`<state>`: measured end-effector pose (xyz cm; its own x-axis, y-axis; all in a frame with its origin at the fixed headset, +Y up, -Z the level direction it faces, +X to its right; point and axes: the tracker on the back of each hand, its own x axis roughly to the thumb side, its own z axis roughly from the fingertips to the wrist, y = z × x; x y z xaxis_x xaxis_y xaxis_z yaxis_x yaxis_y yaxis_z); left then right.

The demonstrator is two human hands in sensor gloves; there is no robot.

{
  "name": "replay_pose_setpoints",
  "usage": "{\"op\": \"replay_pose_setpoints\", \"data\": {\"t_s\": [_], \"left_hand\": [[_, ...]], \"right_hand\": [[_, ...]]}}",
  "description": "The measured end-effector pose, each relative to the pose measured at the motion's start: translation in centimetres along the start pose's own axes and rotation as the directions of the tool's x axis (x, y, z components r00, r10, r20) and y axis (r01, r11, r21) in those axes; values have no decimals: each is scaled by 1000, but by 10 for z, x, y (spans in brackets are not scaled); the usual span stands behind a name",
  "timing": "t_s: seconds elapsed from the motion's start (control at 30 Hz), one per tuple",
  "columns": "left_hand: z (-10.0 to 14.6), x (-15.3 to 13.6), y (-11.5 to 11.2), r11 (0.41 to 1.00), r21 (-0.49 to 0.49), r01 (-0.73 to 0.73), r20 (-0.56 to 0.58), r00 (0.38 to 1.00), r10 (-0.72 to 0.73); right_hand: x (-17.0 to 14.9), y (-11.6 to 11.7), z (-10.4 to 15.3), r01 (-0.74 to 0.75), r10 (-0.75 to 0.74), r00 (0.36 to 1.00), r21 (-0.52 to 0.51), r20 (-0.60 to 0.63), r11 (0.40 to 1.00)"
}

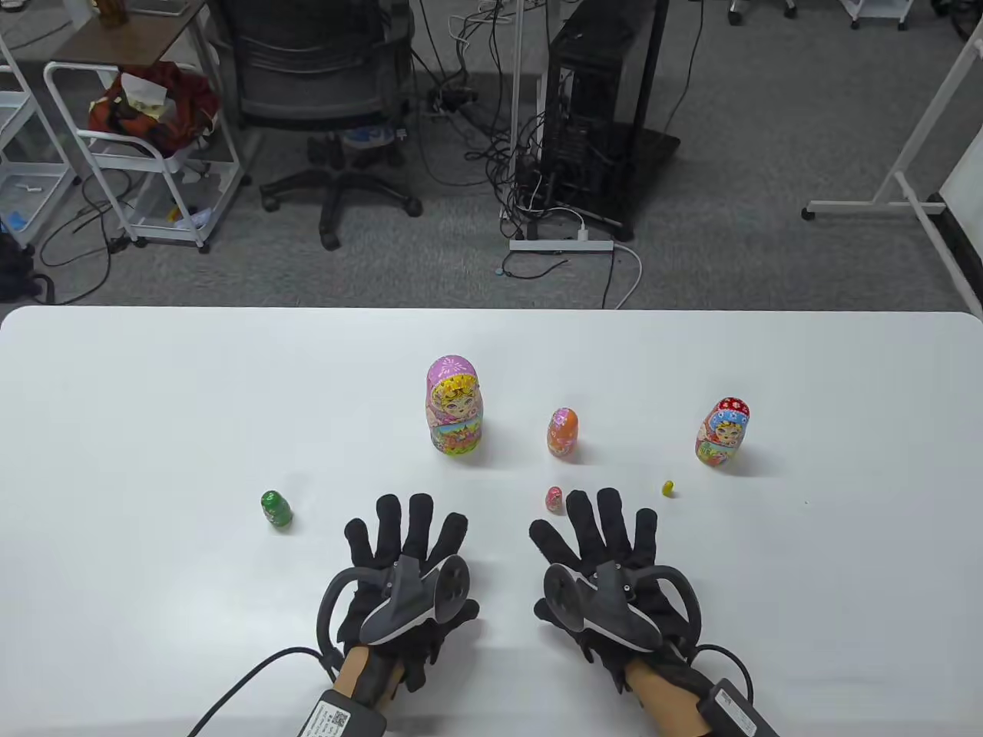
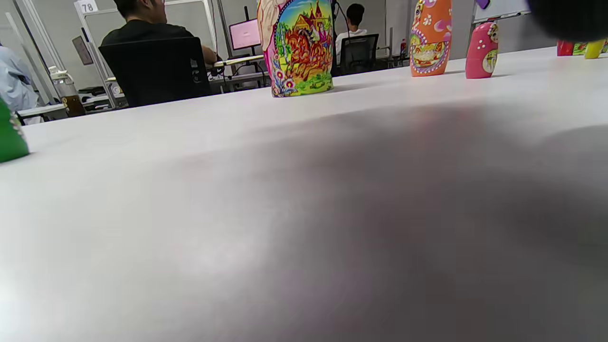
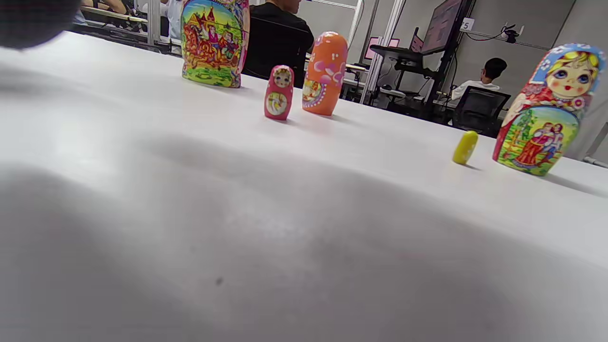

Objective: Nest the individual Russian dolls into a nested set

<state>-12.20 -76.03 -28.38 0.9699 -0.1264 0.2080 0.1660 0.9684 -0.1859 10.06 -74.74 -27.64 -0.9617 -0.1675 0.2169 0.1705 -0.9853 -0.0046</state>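
Note:
Several dolls stand apart on the white table (image 1: 153,422). The large pink doll (image 1: 454,405) stands at the middle, also in the left wrist view (image 2: 300,47) and right wrist view (image 3: 213,42). The orange doll (image 1: 563,432) (image 3: 324,73) is to its right, the red-and-blue doll (image 1: 723,432) (image 3: 546,109) further right. A small pink doll (image 1: 554,499) (image 3: 279,92) stands just beyond my right hand (image 1: 607,553). A tiny yellow doll (image 1: 668,488) (image 3: 465,147) is nearby. A green doll (image 1: 276,509) stands at the left. My left hand (image 1: 407,553) and right hand lie flat, fingers spread, holding nothing.
Beyond the table's far edge are an office chair (image 1: 322,100), a computer tower (image 1: 591,115) with cables and a white cart (image 1: 146,146). Bare table surface lies at the left, the right and near the front edge.

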Motion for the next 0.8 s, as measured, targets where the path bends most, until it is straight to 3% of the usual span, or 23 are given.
{"op": "replay_pose_setpoints", "data": {"t_s": [0.53,0.7,0.8], "left_hand": [[1,-2,2,999,38,-34,5,999,34],[0,-4,4,997,49,-57,26,998,56],[-3,-6,6,995,33,-96,40,995,94]], "right_hand": [[-5,2,-2,51,-52,999,-25,-17,998],[-18,-16,-11,139,-153,983,-128,-104,982],[-25,-28,-31,190,-218,959,-157,-180,969]]}}
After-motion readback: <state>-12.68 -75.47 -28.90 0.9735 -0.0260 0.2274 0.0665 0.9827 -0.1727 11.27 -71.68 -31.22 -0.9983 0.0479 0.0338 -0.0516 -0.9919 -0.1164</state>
